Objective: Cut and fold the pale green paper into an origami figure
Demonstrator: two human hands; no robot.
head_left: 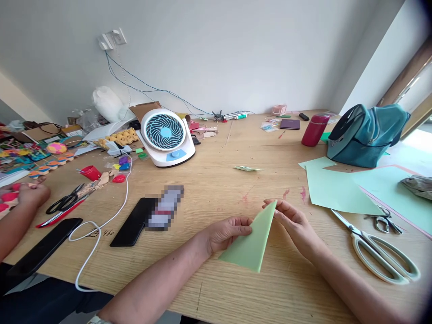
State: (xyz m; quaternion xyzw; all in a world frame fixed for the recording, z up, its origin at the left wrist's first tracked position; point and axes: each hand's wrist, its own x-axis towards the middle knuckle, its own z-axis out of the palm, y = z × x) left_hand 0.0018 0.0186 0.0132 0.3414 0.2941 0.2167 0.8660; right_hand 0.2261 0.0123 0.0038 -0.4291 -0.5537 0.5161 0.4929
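Note:
A light green piece of paper [251, 243], folded to a pointed shape, is held up over the wooden table between my two hands. My left hand [229, 231] grips its left side, thumb in front and fingers behind. At the upper tip, my right hand [288, 220] pinches the paper's right edge between thumb and fingers; part of those fingers is hidden behind it. To the right of my right hand lie large scissors [381, 258] with pale handles, beside larger green sheets [340, 189].
A white fan [167, 137] stands at the back left. Phones [133, 222] and a white cable [101, 227] lie on the left. A co-worker's hand [33, 195] is at far left, near black scissors [65, 200]. A red bottle [314, 130] and teal bag [367, 135] stand at right.

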